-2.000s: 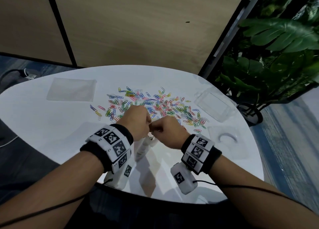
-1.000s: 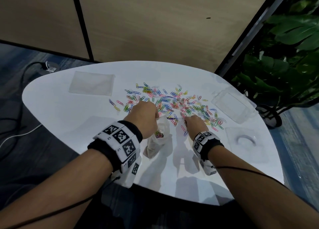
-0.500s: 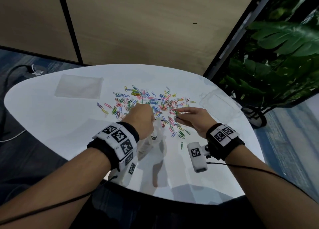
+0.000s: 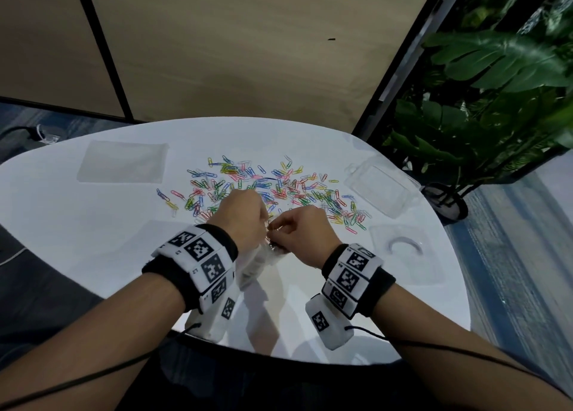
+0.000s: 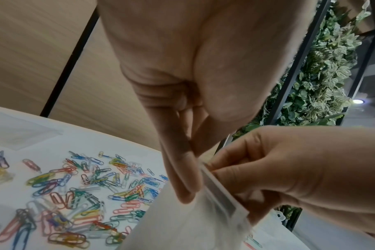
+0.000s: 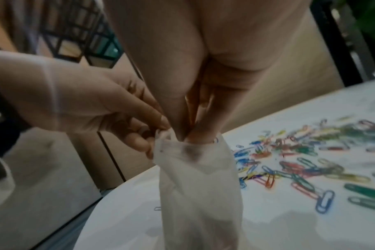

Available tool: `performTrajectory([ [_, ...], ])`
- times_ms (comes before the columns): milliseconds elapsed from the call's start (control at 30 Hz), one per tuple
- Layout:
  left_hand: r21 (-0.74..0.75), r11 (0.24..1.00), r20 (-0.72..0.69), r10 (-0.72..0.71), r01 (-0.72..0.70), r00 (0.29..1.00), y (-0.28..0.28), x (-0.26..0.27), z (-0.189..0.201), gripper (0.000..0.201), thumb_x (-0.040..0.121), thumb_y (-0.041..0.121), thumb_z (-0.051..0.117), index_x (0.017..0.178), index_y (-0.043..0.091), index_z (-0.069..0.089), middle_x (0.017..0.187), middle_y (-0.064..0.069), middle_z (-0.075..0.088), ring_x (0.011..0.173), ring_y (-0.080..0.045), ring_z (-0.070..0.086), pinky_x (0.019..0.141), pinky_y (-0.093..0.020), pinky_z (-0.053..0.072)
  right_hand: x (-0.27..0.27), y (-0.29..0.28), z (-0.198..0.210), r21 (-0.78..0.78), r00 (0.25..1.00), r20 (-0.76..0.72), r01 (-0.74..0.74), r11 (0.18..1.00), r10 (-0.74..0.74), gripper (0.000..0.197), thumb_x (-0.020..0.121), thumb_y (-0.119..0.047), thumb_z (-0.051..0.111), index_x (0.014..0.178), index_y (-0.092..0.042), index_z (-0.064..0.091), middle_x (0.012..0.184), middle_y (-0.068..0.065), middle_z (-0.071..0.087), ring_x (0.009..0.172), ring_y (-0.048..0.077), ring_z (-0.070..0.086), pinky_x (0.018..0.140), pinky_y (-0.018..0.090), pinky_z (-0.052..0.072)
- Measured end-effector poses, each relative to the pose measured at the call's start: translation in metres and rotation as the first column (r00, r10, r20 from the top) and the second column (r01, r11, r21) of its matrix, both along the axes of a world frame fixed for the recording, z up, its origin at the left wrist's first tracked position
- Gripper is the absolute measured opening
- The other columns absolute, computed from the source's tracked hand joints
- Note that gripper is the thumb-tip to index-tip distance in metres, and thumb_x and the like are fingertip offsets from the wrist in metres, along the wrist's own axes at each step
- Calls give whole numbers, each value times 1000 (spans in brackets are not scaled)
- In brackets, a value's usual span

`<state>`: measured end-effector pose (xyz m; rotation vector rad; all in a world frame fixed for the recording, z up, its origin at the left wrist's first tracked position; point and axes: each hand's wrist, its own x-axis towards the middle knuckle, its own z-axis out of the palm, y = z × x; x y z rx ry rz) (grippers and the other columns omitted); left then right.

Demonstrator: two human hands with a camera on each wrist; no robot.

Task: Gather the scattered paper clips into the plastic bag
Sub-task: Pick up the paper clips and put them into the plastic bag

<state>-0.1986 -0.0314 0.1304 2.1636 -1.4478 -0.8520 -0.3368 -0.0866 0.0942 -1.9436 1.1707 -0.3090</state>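
Observation:
Many coloured paper clips (image 4: 263, 187) lie scattered across the middle of the white table (image 4: 77, 224). Just in front of them a small clear plastic bag (image 4: 257, 262) stands upright. My left hand (image 4: 265, 221) pinches the bag's rim and holds the mouth open. My right hand (image 4: 274, 227) has its fingers bunched together, tips pushed into that mouth (image 6: 190, 137). A dark clump of clips shows through the plastic right under them. In the left wrist view the left fingertips (image 5: 186, 191) press the bag (image 5: 193, 228) at its zip strip, with clips (image 5: 79, 194) beyond.
A flat clear bag (image 4: 122, 162) lies at the back left. A clear plastic box (image 4: 381, 190) and a clear lid (image 4: 403, 252) sit at the right. A potted plant (image 4: 480, 116) stands beyond the table's right edge. A wood panel wall rises behind.
The right hand has come back from the clip pile to the bag's mouth, fingers bunched. The left hand has kept hold of the bag's rim.

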Motion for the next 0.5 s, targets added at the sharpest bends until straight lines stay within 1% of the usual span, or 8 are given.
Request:
performTrajectory([
  [67,-1,1000,6,-9,9,1000,0,0,-1,20,91,0,59,96,8,76,87,-11,73,85,-26,74,83,-36,61,3,0,1,-126,994,-84,-78,989,68,8,79,-13,71,80,-18,78,67,2,73,63,16,67,64,24,54],
  [133,1,1000,20,-22,22,1000,0,0,-2,20,90,-1,57,88,7,75,79,-9,70,82,-26,73,83,-36,61,7,4,3,-153,982,-136,-148,977,128,12,80,-12,69,82,-17,79,68,1,72,61,12,60,59,19,44],
  [167,3,1000,13,-22,22,1000,1,1,-2,21,90,-2,57,87,8,75,82,-11,72,83,-26,74,85,-37,61,9,6,3,-150,978,-148,-170,974,148,15,80,-8,67,82,-16,79,70,1,72,62,12,59,61,19,41],
  [267,-2,1000,-25,-12,12,1000,1,4,-2,25,91,-2,58,102,7,78,93,-15,76,88,-28,74,89,-40,61,13,10,2,-142,973,-158,-192,971,169,21,76,2,61,83,-10,77,74,6,72,71,22,61,74,23,40],
  [367,-11,1000,-33,-11,11,999,4,5,-1,26,93,-1,56,107,8,77,97,-15,76,93,-29,74,92,-40,60,14,11,2,-146,951,-207,-261,954,229,22,77,2,56,68,-11,71,62,3,59,62,22,50,70,25,36],
  [433,-6,1000,-25,-29,29,999,5,5,-2,26,93,-1,56,108,8,76,98,-15,76,95,-28,74,94,-39,58,16,13,6,-120,887,-323,-385,915,331,31,81,4,51,59,-17,58,61,4,51,64,25,43,64,26,32],
  [467,-3,999,-17,-36,36,999,5,5,-3,26,92,-1,56,107,8,77,97,-15,76,95,-28,74,94,-39,58,16,14,8,-102,854,-363,-435,895,373,32,82,5,49,59,-17,56,63,6,51,65,25,41,63,25,29],
  [500,-3,999,-7,-38,38,999,5,6,-3,27,92,-1,56,106,9,77,97,-16,76,94,-29,74,93,-39,59,15,14,9,-88,844,-370,-449,889,389,30,82,5,49,63,-15,60,65,8,55,66,23,42,61,25,28],
])
